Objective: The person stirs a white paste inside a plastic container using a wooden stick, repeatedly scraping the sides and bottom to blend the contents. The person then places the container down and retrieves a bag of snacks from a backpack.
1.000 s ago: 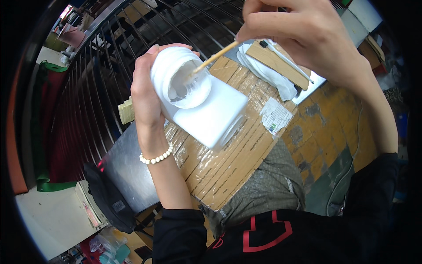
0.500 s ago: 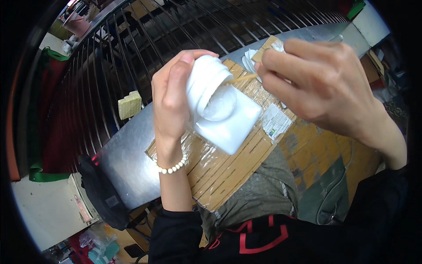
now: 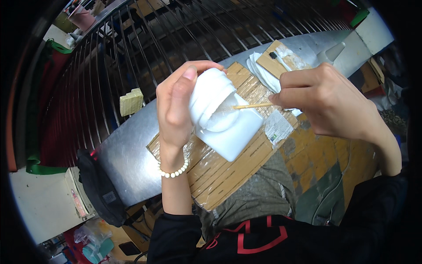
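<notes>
White plastic piece [image 3: 224, 116] is held above the worktop [image 3: 127, 154], over the taped cardboard sheet [image 3: 228, 171], not resting on it. Left hand [image 3: 176, 105] is wrapped around its rounded ribbed end, thumb on the near side, fingers over the top: grip clenched on the piece. Right hand [image 3: 327, 103] is pinched on a thin wooden stick [image 3: 252, 106]; grip closed on the stick.

Progress, judged only: stick tip is set at the recess where the rounded part meets the flat block, so work on that seam looks underway. Whether the tip touches cannot be told. A faint glossy smear shows near the tip; how much of the seam is covered cannot be told. Remaining seam is probably still to be done.

Orientation: long axis of the piece runs from upper left to lower right, rounded end up toward the railing [image 3: 145, 48], square block end down toward the body. Stick lies nearly level, tip pointing left.

Nearby: small cardboard scrap [image 3: 277, 61] on white tissue [image 3: 259, 70], a yellowish sponge block [image 3: 131, 101] just beyond the worktop edge, bead bracelet [image 3: 173, 170] on the left wrist.
</notes>
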Demonstrator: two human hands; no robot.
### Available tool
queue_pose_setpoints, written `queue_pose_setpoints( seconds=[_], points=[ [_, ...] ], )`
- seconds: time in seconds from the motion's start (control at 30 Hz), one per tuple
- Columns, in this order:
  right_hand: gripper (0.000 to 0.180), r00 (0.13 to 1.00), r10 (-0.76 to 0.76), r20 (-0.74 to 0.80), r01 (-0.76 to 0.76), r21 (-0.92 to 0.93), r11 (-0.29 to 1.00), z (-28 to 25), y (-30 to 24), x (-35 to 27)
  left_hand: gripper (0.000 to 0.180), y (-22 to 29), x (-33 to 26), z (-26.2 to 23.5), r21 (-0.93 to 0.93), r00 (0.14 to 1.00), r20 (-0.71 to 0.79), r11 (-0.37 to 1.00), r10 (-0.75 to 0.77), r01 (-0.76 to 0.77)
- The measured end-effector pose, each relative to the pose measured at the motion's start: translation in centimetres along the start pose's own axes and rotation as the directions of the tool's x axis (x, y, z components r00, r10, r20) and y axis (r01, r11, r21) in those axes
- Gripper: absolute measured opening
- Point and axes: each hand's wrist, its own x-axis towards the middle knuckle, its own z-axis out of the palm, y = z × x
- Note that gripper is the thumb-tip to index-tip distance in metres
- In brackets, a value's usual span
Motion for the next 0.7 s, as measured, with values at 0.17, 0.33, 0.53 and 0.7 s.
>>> queue_pose_setpoints(
  seconds=[0.17, 0.33, 0.53, 0.7],
  points=[
    [0.021, 0.998, 0.026, 0.054, -0.048, 0.447, 0.893, 0.8, 1.8, 0.2, 0.052, -0.2, -0.2, 0.2, -0.037, 1.000, -0.008, 0.999, -0.003, 0.002],
    [0.024, 0.871, 0.268, 0.412, -0.491, 0.688, 0.534, 2.1, 2.4, -1.3, 0.054, -0.4, -0.2, 0.1, -0.049, 1.000, 0.013, 0.999, 0.007, -0.006],
    [0.018, 0.818, 0.387, 0.426, -0.551, 0.775, 0.310, 2.4, 1.3, -1.7, 0.054, -0.5, -0.6, 0.0, -0.058, 0.999, 0.034, 0.998, -0.006, 0.008],
    [0.009, 0.933, 0.351, -0.084, -0.256, 0.529, 0.809, 2.7, 0.8, -1.0, 0.055, -0.7, -0.4, -0.1, -0.040, 0.999, 0.038, 0.999, 0.001, 0.001]
  ],
)
